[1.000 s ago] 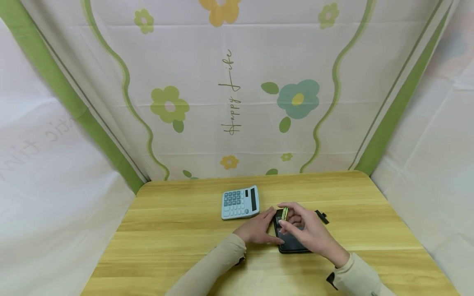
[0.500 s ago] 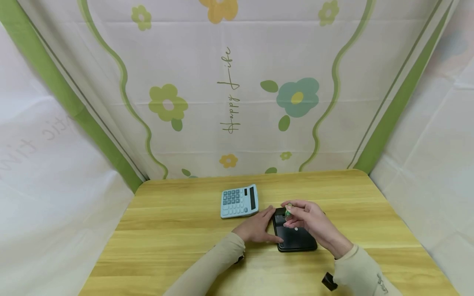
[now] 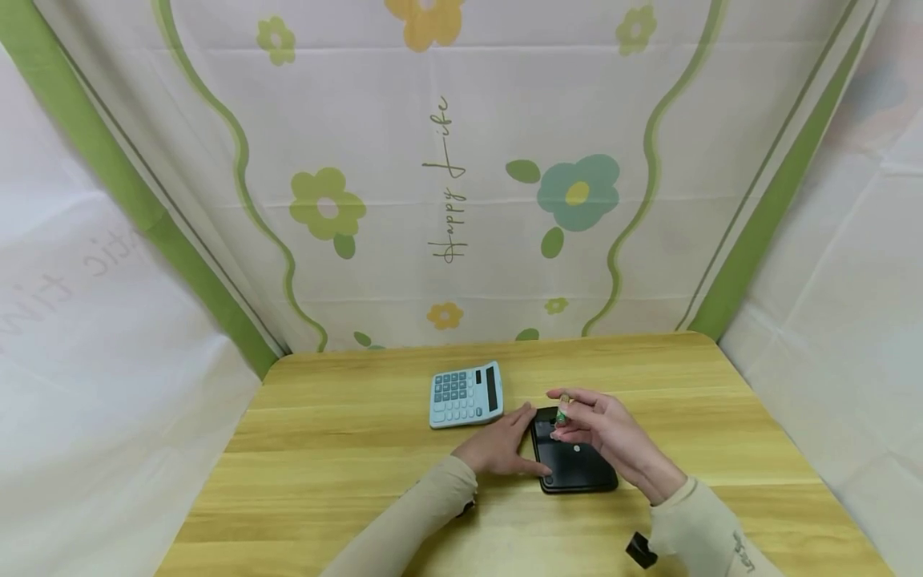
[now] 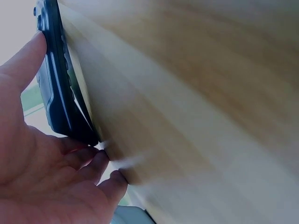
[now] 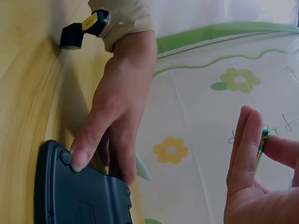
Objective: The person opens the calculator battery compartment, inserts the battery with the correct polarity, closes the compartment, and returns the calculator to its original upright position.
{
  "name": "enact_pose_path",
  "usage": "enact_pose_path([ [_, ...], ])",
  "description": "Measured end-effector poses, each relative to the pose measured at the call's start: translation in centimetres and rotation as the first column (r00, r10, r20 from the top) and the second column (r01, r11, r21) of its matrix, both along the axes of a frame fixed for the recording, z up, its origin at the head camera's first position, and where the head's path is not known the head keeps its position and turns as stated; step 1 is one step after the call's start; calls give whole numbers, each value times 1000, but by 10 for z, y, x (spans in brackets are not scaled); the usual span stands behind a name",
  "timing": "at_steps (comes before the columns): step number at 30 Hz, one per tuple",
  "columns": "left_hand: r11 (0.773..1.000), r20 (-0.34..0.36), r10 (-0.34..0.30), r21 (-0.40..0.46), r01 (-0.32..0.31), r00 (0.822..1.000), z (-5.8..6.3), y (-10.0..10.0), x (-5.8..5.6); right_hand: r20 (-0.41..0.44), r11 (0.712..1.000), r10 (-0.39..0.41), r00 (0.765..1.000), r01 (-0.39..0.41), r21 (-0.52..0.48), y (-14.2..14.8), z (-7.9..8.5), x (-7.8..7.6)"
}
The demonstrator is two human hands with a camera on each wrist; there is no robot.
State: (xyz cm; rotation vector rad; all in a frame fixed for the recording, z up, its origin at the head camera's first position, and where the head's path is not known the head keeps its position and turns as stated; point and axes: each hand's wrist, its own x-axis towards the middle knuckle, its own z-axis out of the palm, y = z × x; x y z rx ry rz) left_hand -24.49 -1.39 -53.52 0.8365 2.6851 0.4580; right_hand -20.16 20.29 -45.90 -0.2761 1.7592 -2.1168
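Note:
A black calculator [image 3: 580, 474] lies face down on the wooden table, its keys showing along the underside in the left wrist view. My left hand [image 3: 501, 447] holds its left side, thumb on the back by a round rubber foot and fingers at the far end. Above the calculator's far part, my right hand [image 3: 609, 433] pinches a small green and gold battery [image 3: 562, 411] between thumb and fingers. The right wrist view shows that battery [image 5: 262, 142] held clear of the calculator's back [image 5: 70, 191]. The right hand hides part of the calculator's far right side.
A light blue calculator [image 3: 465, 395] lies face up to the left of my left hand. The wooden table [image 3: 324, 449] ends at a white flowered curtain [image 3: 389, 240] at the back, with more white cloth at both sides.
My right hand has turned the battery, so more of its green part shows. That hand has shifted slightly right, now covering where a small black piece lay on the table. The left hand stays put.

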Motion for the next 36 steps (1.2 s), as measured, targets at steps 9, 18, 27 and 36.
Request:
enact_pose_path([
  [9,1000,-6,6,-2,-6,1000,-3,-1,-1,-203,995,-61,977,75,63,-5,-8,0],
  [18,1000,13,15,9,-15,1000,0,-1,1,-518,964,-133,845,232,130,-7,-10,4],
  [27,1000,12,9,19,-9,1000,3,1,2,-551,906,-177,816,354,232,2,-9,-9],
  [36,1000,14,13,11,-14,1000,3,0,2,-652,733,-32,757,461,500,17,-35,-33],
])
